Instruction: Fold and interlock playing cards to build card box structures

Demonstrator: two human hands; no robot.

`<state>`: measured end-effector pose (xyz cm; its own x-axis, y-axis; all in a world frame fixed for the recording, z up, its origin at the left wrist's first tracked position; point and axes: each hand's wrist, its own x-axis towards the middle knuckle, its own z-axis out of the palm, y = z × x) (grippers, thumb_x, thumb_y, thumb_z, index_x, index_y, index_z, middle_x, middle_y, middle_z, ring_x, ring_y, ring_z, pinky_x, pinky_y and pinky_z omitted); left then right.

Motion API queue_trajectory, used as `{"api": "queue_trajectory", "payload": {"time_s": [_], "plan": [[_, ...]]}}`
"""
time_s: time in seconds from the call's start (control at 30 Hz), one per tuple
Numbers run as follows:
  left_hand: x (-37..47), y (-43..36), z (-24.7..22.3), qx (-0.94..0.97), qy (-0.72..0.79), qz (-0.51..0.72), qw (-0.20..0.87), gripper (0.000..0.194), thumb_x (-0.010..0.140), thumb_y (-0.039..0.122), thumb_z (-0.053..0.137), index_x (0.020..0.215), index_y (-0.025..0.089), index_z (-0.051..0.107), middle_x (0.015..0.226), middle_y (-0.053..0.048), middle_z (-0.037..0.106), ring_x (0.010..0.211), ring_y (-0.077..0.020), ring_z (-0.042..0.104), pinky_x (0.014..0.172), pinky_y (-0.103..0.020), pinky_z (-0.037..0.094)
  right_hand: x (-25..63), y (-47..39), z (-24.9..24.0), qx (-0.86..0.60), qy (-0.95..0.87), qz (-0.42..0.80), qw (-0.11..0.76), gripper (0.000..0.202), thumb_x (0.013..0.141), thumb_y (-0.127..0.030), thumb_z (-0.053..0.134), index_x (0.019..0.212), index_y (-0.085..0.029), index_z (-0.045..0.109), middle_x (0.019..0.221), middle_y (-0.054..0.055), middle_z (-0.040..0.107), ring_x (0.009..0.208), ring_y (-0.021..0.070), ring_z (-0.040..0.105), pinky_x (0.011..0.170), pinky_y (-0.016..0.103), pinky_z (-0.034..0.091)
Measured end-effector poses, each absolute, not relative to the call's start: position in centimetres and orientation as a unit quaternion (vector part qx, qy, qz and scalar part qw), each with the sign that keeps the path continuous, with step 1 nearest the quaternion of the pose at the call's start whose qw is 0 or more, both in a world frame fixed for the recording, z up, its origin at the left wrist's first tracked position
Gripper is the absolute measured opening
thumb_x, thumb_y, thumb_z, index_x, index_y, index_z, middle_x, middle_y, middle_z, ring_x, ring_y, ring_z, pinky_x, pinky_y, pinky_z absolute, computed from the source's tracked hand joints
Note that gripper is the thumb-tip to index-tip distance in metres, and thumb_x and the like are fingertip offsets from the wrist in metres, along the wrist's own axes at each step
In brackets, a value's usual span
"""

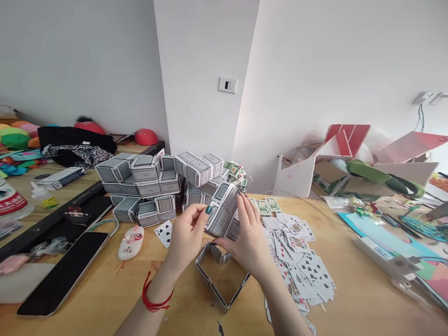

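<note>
A folded grey-patterned card piece (225,207) is held up between my two hands, over the middle of the desk. The thumb and fingers of my left hand (192,229) pinch together at its left edge. My right hand (249,232) grips its right side, with the thumb low and the fingers along the edge. Just below, an open frame of folded cards (215,290) stands on the desk. Behind my hands rise stacked blocks of folded grey cards (145,179), and a five of spades (164,233) lies in front of them.
Loose playing cards (297,261) are spread right of my right arm. A white mouse (130,242) and a phone (66,273) lie on the left. At the right are a power strip (385,259) and a white box (296,175) of odds and ends.
</note>
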<state>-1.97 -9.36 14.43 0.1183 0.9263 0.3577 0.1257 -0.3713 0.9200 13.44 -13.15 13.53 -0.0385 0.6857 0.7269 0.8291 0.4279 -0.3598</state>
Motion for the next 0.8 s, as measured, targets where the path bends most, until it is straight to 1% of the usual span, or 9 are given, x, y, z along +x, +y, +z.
{"api": "queue_trajectory", "payload": {"time_s": [0.07, 0.13, 0.2, 0.3, 0.4, 0.47, 0.53, 0.6, 0.8], "plan": [[-1.66, -9.33, 14.2, 0.61, 0.398, 0.522, 0.443, 0.024, 0.08, 0.037, 0.055, 0.091, 0.016, 0.062, 0.073, -0.002, 0.062, 0.066, -0.0143, 0.054, 0.058, -0.023, 0.041, 13.32, -12.89, 13.13, -0.536, -0.717, -0.085, 0.438, 0.09, 0.066, -0.03, 0.071, 0.141, -0.02, 0.021, 0.142, 0.016, 0.031, 0.129, 0.0352, 0.03, 0.098, 0.056, 0.038], [-1.42, -9.3, 14.06, 0.568, 0.38, 0.525, 0.508, 0.027, 0.076, 0.037, 0.059, 0.092, 0.016, 0.063, 0.076, -0.003, 0.063, 0.07, -0.0147, 0.055, 0.062, -0.023, 0.043, 13.21, -12.77, 12.89, -0.535, -0.714, -0.076, 0.445, 0.082, 0.07, -0.024, 0.067, 0.139, -0.022, 0.023, 0.144, 0.015, 0.028, 0.128, 0.033, 0.034, 0.096, 0.051, 0.042], [-1.3, -9.28, 14.07, 0.521, 0.363, 0.524, 0.567, 0.027, 0.073, 0.035, 0.064, 0.091, 0.015, 0.065, 0.076, -0.003, 0.063, 0.07, -0.0136, 0.055, 0.065, -0.024, 0.044, 13.14, -12.81, 12.89, -0.523, -0.715, -0.066, 0.458, 0.078, 0.071, -0.022, 0.064, 0.138, -0.022, 0.025, 0.145, 0.015, 0.026, 0.128, 0.031, 0.036, 0.095, 0.047, 0.044], [-1.23, -9.28, 14.25, 0.465, 0.321, 0.501, 0.656, 0.023, 0.072, 0.032, 0.066, 0.087, 0.015, 0.066, 0.075, -0.002, 0.064, 0.068, -0.0116, 0.054, 0.066, -0.024, 0.044, 13.15, -12.98, 13.1, -0.497, -0.73, -0.051, 0.467, 0.072, 0.073, -0.021, 0.061, 0.137, -0.022, 0.028, 0.144, 0.015, 0.028, 0.128, 0.0291, 0.036, 0.097, 0.045, 0.043], [-1.09, -9.29, 14.23, 0.438, 0.277, 0.457, 0.723, 0.024, 0.074, 0.034, 0.064, 0.089, 0.016, 0.067, 0.082, -0.006, 0.066, 0.074, -0.015, 0.058, 0.07, -0.028, 0.046, 13.25, -13.01, 13.16, -0.474, -0.744, -0.05, 0.469, 0.069, 0.075, -0.02, 0.06, 0.137, -0.023, 0.03, 0.143, 0.014, 0.031, 0.127, 0.0288, 0.038, 0.096, 0.044, 0.044], [-0.99, -9.25, 14.05, 0.44, 0.28, 0.453, 0.723, 0.028, 0.076, 0.037, 0.062, 0.095, 0.017, 0.066, 0.089, -0.007, 0.067, 0.081, -0.0178, 0.06, 0.074, -0.03, 0.046, 13.34, -12.94, 13.09, -0.471, -0.747, -0.057, 0.466, 0.068, 0.075, -0.02, 0.06, 0.136, -0.023, 0.032, 0.142, 0.015, 0.032, 0.125, 0.0294, 0.041, 0.093, 0.044, 0.046], [-0.96, -9.18, 13.86, 0.458, 0.302, 0.473, 0.69, 0.03, 0.077, 0.037, 0.06, 0.1, 0.019, 0.064, 0.094, -0.006, 0.067, 0.088, -0.0186, 0.059, 0.077, -0.03, 0.046, 13.43, -12.88, 12.98, -0.479, -0.746, -0.062, 0.458, 0.065, 0.075, -0.021, 0.061, 0.135, -0.023, 0.035, 0.141, 0.015, 0.035, 0.121, 0.0298, 0.045, 0.09, 0.044, 0.048], [-1.04, -9.13, 13.84, 0.477, 0.315, 0.478, 0.667, 0.029, 0.077, 0.036, 0.06, 0.101, 0.02, 0.065, 0.095, -0.005, 0.068, 0.091, -0.0188, 0.059, 0.078, -0.029, 0.045, 13.51, -12.85, 12.86, -0.487, -0.748, -0.067, 0.446, 0.061, 0.075, -0.023, 0.062, 0.132, -0.023, 0.039, 0.139, 0.015, 0.037, 0.117, 0.0299, 0.048, 0.088, 0.044, 0.049], [-1.27, -9.27, 14.45, 0.427, 0.275, 0.444, 0.738, 0.026, 0.074, 0.033, 0.065, 0.093, 0.016, 0.069, 0.09, -0.007, 0.069, 0.08, -0.0173, 0.061, 0.073, -0.029, 0.046, 13.58, -12.87, 12.66, -0.46, -0.763, -0.1, 0.442, 0.053, 0.078, -0.019, 0.058, 0.129, -0.02, 0.043, 0.139, 0.015, 0.038, 0.12, 0.0293, 0.045, 0.092, 0.047, 0.046]]}}
